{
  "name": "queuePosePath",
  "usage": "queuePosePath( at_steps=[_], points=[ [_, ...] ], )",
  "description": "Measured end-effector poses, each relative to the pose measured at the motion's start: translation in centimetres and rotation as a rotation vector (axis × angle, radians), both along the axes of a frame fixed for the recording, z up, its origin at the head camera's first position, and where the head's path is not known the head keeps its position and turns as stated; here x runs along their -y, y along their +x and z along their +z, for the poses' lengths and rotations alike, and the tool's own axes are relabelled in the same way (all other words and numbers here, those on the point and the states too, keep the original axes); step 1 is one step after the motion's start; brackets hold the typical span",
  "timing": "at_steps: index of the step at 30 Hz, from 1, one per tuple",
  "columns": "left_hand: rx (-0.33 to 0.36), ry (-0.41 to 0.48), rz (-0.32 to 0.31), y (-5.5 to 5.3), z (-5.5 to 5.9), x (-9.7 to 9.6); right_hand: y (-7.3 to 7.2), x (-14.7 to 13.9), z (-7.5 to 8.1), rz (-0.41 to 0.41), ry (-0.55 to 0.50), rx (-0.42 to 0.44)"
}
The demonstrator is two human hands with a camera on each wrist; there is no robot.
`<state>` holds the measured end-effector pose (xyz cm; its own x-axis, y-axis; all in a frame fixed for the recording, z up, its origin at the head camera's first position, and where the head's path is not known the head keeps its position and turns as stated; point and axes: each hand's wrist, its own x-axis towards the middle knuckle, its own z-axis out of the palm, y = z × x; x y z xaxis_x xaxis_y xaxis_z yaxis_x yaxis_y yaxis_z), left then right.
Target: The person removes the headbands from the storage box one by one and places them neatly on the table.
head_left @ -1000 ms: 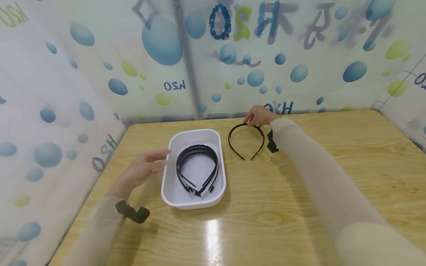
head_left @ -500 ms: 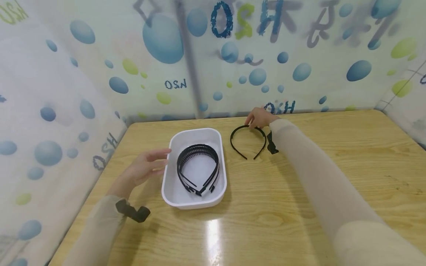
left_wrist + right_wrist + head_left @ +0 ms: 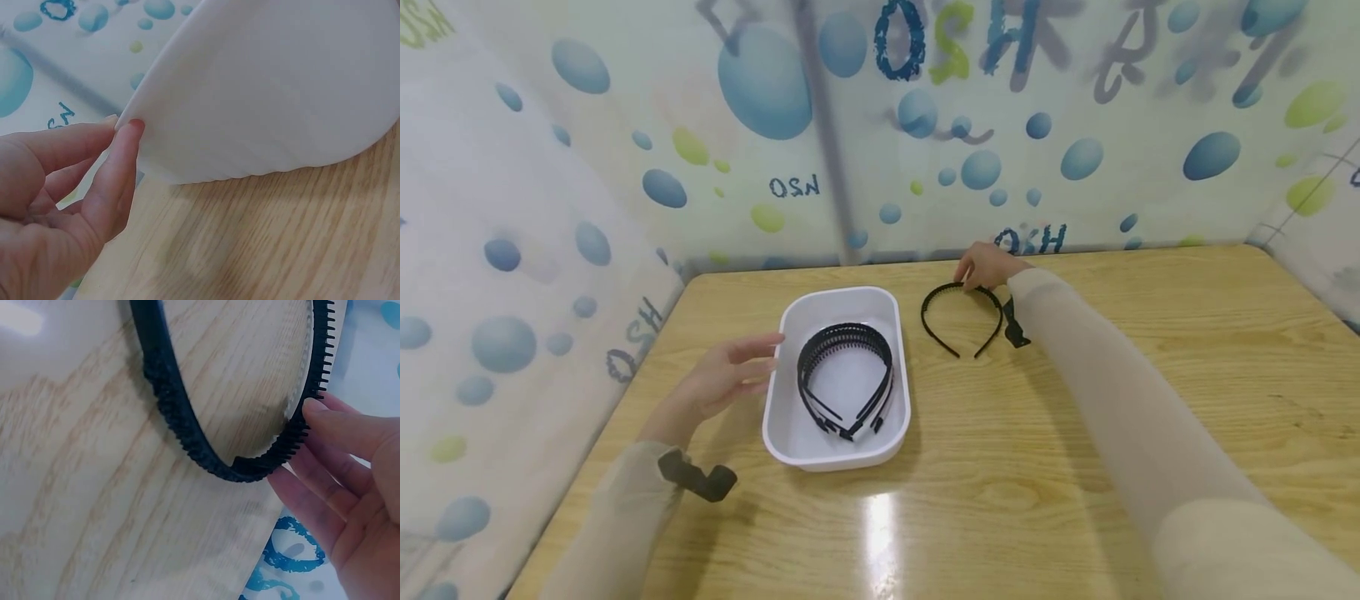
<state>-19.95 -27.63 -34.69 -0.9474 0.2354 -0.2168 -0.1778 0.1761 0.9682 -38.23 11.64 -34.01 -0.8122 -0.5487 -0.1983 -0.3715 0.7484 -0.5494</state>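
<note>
My right hand (image 3: 988, 265) pinches a black toothed headband (image 3: 923, 312) at the top of its arch, at the far side of the table. In the right wrist view, thumb and fingers meet around the headband (image 3: 187, 439), with comb teeth along its band. My left hand (image 3: 718, 382) is at the left side of a white plastic tub (image 3: 835, 460), its fingers fairly straight. Its fingertips (image 3: 133, 131) rest against the tub's rim in the left wrist view. Inside the tub lies a bunch of several black headbands (image 3: 844, 335), overlapping each other.
A wooden table (image 3: 1000, 492) spreads under everything. Behind it stands a wall sheet (image 3: 850, 183) printed with blue and green bubbles, and it continues on the left and right. The table's back edge runs close behind my right hand.
The headband has shifted very slightly to the right in view, partly with the camera's small movement, and its ends look a little farther apart. My left hand stays at the tub.
</note>
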Motion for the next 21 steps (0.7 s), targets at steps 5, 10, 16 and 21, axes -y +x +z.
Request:
queuePosePath(
  at_steps=[5,10,16,21],
  points=[
    [0.004,-0.006,0.002,0.1,0.1,0.0,-0.1,0.0,-0.3,-0.006,0.0,0.0],
    [-0.001,0.008,-0.011,0.2,0.3,0.0,-0.1,-0.1,-0.3,0.001,0.001,-0.014],
    [-0.006,0.005,-0.011,0.2,0.3,-0.1,-0.2,-0.3,0.0,0.012,-0.003,-0.026],
    [-0.011,0.001,-0.016,0.3,0.4,-0.1,0.3,-0.2,1.0,0.024,-0.02,-0.041]
  ],
)
